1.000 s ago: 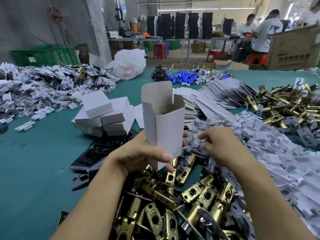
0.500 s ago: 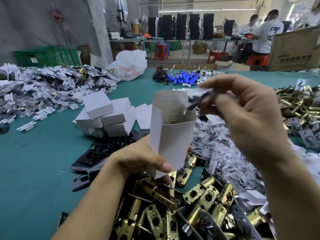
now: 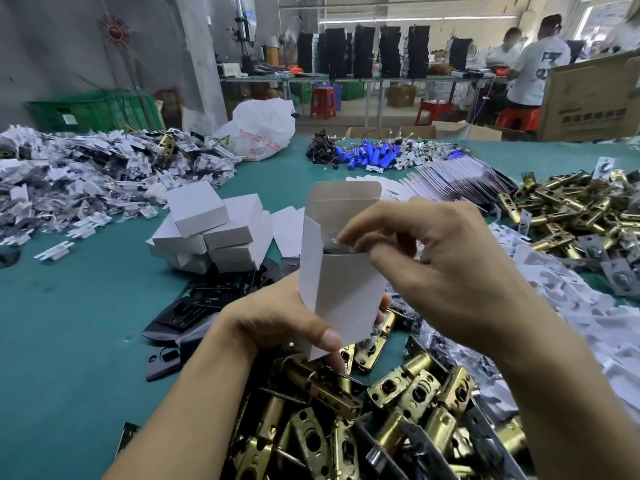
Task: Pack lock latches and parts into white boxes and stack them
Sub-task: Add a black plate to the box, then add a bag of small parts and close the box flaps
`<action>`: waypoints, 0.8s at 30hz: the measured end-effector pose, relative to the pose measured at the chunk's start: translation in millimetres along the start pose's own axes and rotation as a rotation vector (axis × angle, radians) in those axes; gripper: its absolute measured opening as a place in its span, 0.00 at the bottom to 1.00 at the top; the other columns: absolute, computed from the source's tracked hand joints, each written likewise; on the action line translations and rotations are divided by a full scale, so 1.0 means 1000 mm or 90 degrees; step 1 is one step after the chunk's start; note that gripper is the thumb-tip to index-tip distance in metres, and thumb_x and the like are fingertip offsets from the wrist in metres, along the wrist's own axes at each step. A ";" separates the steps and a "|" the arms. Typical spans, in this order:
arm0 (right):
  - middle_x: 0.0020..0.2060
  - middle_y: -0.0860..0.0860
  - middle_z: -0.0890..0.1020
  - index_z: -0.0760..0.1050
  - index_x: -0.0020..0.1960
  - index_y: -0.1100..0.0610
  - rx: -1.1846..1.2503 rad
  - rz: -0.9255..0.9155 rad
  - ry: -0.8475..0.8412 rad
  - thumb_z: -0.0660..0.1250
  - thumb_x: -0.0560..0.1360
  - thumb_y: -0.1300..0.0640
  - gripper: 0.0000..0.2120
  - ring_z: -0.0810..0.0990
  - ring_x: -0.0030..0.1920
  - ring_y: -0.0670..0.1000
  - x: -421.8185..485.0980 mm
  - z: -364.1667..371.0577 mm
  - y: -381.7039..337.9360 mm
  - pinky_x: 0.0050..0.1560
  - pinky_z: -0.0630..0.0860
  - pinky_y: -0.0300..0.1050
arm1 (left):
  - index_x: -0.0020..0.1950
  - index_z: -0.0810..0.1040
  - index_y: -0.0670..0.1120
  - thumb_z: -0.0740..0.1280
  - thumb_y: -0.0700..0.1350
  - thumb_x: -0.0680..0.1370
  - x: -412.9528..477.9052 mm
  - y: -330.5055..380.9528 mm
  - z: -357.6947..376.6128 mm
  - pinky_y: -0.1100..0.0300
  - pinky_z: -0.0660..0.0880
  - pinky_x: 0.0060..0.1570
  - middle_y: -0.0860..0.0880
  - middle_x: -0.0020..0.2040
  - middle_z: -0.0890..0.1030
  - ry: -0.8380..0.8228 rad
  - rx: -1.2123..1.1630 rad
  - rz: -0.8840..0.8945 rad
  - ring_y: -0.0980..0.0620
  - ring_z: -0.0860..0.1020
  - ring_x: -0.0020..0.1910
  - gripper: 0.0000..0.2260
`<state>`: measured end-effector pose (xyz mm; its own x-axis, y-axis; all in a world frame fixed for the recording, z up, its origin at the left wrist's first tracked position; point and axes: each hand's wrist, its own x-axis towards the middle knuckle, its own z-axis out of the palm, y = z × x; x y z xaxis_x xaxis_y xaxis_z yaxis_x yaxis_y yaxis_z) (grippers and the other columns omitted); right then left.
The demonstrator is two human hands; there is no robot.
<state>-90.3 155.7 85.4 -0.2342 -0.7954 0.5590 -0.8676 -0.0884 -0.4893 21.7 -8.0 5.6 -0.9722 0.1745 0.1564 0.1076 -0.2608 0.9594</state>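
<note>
Above the brass latches (image 3: 398, 393), my left grip (image 3: 277, 320) clasps the white box (image 3: 346, 289), my right grip (image 3: 450, 271) pinching a parts bag (image 3: 334, 244) (barely in) that may snag and spill.

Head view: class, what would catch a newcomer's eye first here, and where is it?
First, the open white box held upright at centre by the left hand, with the right hand curled at its mouth. Next, the heap of brass latches filling the near edge of the teal table below the hands, and the pile of closed boxes just left of centre.
</note>
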 end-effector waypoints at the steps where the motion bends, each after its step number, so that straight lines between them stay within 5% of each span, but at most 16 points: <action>1: 0.42 0.42 0.84 0.84 0.50 0.46 -0.009 0.010 -0.026 0.61 0.74 0.55 0.14 0.76 0.43 0.41 0.000 0.000 -0.003 0.44 0.72 0.38 | 0.62 0.81 0.53 0.72 0.32 0.68 0.000 0.000 0.001 0.56 0.84 0.44 0.54 0.53 0.85 0.018 0.008 -0.006 0.55 0.85 0.51 0.25; 5: 0.46 0.42 0.75 0.82 0.56 0.42 -0.122 0.035 -0.115 0.56 0.72 0.45 0.19 0.70 0.50 0.46 -0.001 0.002 -0.013 0.51 0.65 0.42 | 0.57 0.73 0.40 0.67 0.34 0.66 -0.002 -0.001 0.003 0.60 0.83 0.39 0.52 0.45 0.87 0.083 0.058 -0.030 0.54 0.86 0.43 0.20; 12: 0.47 0.39 0.71 0.77 0.58 0.40 -0.166 0.046 -0.142 0.61 0.69 0.35 0.20 0.68 0.53 0.44 -0.004 0.001 -0.016 0.53 0.65 0.42 | 0.52 0.87 0.45 0.69 0.33 0.67 -0.001 0.006 0.008 0.64 0.82 0.39 0.55 0.43 0.87 0.036 0.036 -0.044 0.58 0.86 0.44 0.17; 16: 0.47 0.38 0.69 0.73 0.59 0.36 -0.123 0.038 -0.112 0.63 0.71 0.36 0.17 0.69 0.55 0.44 -0.006 0.004 -0.013 0.56 0.67 0.44 | 0.58 0.83 0.47 0.66 0.33 0.68 -0.001 0.004 0.007 0.59 0.83 0.39 0.53 0.46 0.87 0.048 0.033 -0.010 0.55 0.86 0.45 0.21; 20: 0.46 0.41 0.67 0.78 0.58 0.42 -0.162 0.035 -0.098 0.65 0.73 0.37 0.17 0.65 0.52 0.45 -0.004 0.009 -0.006 0.51 0.61 0.43 | 0.65 0.67 0.40 0.69 0.35 0.69 0.000 0.001 0.002 0.56 0.84 0.39 0.51 0.49 0.86 0.040 0.058 0.004 0.53 0.86 0.46 0.25; 24: 0.50 0.44 0.71 0.79 0.56 0.43 -0.023 0.036 0.038 0.70 0.72 0.46 0.13 0.69 0.53 0.42 -0.001 0.010 0.003 0.50 0.66 0.31 | 0.69 0.68 0.42 0.75 0.51 0.74 -0.001 -0.004 -0.001 0.56 0.84 0.39 0.48 0.54 0.85 0.027 -0.045 0.057 0.50 0.85 0.50 0.28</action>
<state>-88.2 150.5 76.4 -0.3082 -0.7609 0.5710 -0.8676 -0.0214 -0.4969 21.8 -8.0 1.6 -0.9676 0.1076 0.2285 0.1802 -0.3399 0.9230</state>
